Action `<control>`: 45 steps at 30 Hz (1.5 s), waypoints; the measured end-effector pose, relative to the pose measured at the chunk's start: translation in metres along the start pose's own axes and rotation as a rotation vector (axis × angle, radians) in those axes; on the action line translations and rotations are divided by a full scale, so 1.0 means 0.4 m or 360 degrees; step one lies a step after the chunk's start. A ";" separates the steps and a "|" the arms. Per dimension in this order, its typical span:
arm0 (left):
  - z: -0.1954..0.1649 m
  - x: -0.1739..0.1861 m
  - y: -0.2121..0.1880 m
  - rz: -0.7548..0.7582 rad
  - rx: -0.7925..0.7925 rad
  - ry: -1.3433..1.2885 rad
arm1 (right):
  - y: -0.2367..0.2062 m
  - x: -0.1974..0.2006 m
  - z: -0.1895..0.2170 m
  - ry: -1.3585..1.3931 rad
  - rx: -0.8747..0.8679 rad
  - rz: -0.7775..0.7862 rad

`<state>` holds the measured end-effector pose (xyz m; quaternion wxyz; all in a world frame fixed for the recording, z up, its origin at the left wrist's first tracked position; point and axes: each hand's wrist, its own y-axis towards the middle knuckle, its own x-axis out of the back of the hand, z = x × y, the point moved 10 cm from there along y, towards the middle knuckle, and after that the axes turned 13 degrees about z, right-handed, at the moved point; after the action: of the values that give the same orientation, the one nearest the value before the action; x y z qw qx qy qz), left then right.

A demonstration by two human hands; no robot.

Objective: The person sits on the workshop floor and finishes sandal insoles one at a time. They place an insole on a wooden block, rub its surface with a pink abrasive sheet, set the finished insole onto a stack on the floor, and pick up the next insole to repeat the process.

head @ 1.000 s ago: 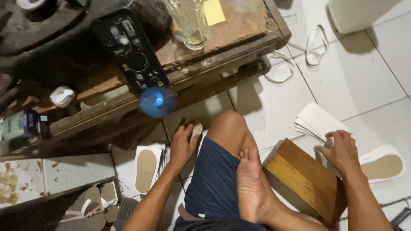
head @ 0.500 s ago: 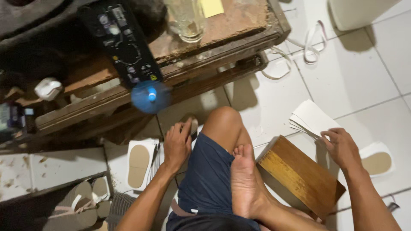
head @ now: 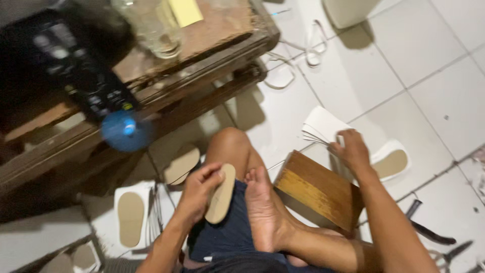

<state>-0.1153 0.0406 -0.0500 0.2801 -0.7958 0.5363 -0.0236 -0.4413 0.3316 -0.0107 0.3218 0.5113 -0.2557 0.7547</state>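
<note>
Left hand (head: 198,194) pinching a tan insole (head: 221,193), long axis running upright over the thigh; right hand (head: 352,150) pressing fingertips onto white sheets (head: 323,125) farther right.

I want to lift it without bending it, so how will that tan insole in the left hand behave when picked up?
The tan insole looks thin and flat, so it is probably light. The left hand pinches it by one edge and it keeps its shape, which suggests moderate stiffness, though it may flex under pressure. Its flat oval form should not roll.
</note>
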 end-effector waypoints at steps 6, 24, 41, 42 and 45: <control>0.055 -0.274 0.037 0.0401 0.0168 -0.0654 | 0.029 -0.030 0.025 -0.0160 -0.0066 0.0246; 0.055 -0.445 0.092 0.0599 0.0348 -0.0688 | 0.055 -0.019 0.042 -0.0498 0.0097 0.0255; -0.049 -0.571 0.120 0.1000 0.0090 -0.0485 | -0.417 0.006 0.066 0.2737 -0.0560 -0.0339; -0.056 -0.580 0.109 0.1031 0.0083 -0.0473 | -0.436 0.007 0.081 0.2636 -0.0580 -0.0346; -0.049 -0.576 0.089 0.1009 0.0090 -0.0324 | -0.480 0.053 0.113 0.2043 -0.0528 -0.0484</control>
<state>-0.2495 0.2225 0.0103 0.3475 -0.5796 0.7256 0.1296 -0.2763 0.4312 0.0357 0.5864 -0.0636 -0.0517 0.8058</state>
